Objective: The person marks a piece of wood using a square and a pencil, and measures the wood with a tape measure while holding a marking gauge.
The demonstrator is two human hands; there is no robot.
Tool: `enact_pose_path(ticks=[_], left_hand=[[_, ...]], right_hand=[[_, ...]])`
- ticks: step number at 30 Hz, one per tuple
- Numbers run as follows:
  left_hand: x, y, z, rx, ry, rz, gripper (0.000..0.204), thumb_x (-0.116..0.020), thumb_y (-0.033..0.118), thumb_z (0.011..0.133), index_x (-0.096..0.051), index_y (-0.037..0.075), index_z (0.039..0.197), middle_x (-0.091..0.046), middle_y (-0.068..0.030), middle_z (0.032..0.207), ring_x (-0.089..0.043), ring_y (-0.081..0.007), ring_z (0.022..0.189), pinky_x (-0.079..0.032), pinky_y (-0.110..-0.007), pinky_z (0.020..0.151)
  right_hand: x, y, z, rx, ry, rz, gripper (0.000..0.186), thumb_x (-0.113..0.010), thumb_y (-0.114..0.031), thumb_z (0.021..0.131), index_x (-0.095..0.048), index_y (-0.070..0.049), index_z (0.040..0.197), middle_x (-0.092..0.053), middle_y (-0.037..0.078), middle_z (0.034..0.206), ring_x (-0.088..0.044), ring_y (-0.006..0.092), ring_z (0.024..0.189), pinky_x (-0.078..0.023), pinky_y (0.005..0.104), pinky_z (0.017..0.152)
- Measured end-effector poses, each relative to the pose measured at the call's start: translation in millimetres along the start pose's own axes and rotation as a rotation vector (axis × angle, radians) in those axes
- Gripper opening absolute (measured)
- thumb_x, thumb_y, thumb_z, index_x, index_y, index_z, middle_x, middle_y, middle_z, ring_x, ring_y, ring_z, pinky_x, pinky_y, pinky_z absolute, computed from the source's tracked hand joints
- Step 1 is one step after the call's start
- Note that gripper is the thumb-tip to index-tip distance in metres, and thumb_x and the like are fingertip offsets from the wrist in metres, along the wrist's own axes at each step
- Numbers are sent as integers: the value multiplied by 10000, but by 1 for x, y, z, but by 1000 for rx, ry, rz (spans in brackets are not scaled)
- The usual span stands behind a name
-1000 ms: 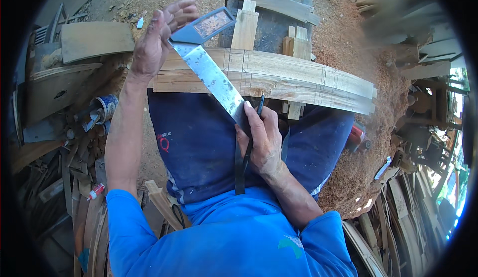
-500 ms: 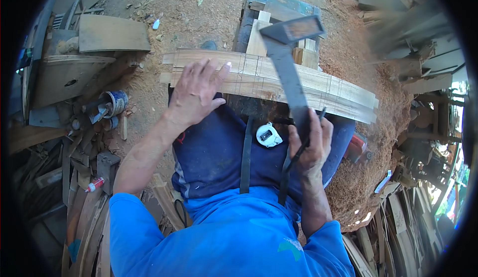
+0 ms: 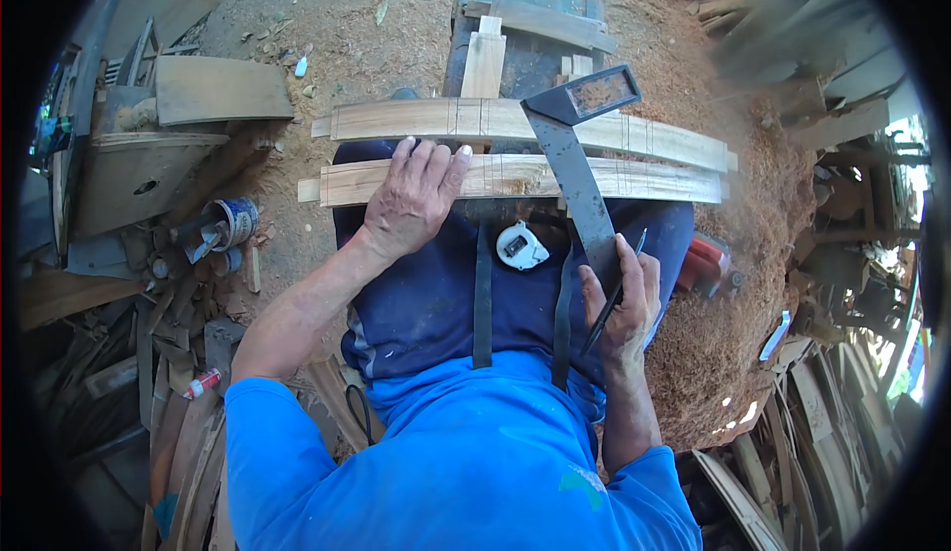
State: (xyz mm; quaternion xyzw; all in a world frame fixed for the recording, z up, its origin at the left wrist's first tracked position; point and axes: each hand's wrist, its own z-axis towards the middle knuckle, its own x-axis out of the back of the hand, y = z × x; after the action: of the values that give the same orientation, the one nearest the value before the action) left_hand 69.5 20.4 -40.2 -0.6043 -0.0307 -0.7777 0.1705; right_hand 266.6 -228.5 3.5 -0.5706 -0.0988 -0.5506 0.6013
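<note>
My left hand point(image 3: 411, 200) has its fingers over the left part of the nearer curved wooden strip point(image 3: 515, 177), fingertips curled at its far edge. Pencil lines cross that strip. Beyond it, separated by a gap, lies a second marked strip point(image 3: 406, 120) of similar shape. In my right hand point(image 3: 629, 299) are the blade of a try square point(image 3: 580, 185) and a dark pencil point(image 3: 605, 317) slanted across the fingers. The square's framed stock points away, over the far strip. A white round tape measure point(image 3: 521, 246) rests between my thighs.
A low bench point(image 3: 530, 31) with wooden pieces stands ahead on sawdust-covered ground. Scrap boards point(image 3: 223, 91) and a paint tub point(image 3: 238, 220) are at left. A red tool point(image 3: 705, 264) sits by my right leg, and stacked wood strips point(image 3: 842, 393) fill the right.
The two wooden strips, side by side before, are now apart, the nearer one drawn toward me under my left hand. The square has shifted slightly and its stock has turned.
</note>
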Motion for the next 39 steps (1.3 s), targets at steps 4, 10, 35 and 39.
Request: enact_pose_path(ticks=[4, 10, 35, 39], left_hand=[[28, 43, -18, 169, -102, -331, 638, -678, -41, 712, -559, -66, 1338, -604, -190, 1127, -630, -345, 1022, -504, -438, 913], [53, 97, -30, 409, -200, -644, 1150, -902, 97, 726, -170, -34, 1602, -412, -263, 1422, -567, -387, 1188, -478, -468, 1052], [35, 7, -13, 573, -720, -1431, 518, -665, 509, 979, -688, -8, 952, -550, -85, 759, -516, -180, 760, -444, -376, 742], [37, 9, -5, 589, -784, -1320, 534, -677, 525, 963, -675, -6, 908, -491, -72, 713, -466, -173, 711, -404, -380, 690]], right_hand=[[32, 6, -15, 39, -75, -38, 630, -863, -141, 786, -614, 19, 1342, -609, 176, 1007, -636, 309, 833, -538, 395, 671], [66, 7, -35, 108, -299, -82, 622, -865, -192, 778, -633, -16, 1328, -584, 147, 989, -644, 294, 759, -526, 393, 591], [46, -10, -52, 118, -538, -30, 592, -815, -274, 856, -612, 6, 1336, -580, 160, 1028, -597, 290, 840, -492, 418, 698], [47, -18, -46, 87, -466, 24, 541, -803, -195, 850, -620, 0, 1320, -597, 163, 1062, -600, 304, 893, -467, 437, 743]])
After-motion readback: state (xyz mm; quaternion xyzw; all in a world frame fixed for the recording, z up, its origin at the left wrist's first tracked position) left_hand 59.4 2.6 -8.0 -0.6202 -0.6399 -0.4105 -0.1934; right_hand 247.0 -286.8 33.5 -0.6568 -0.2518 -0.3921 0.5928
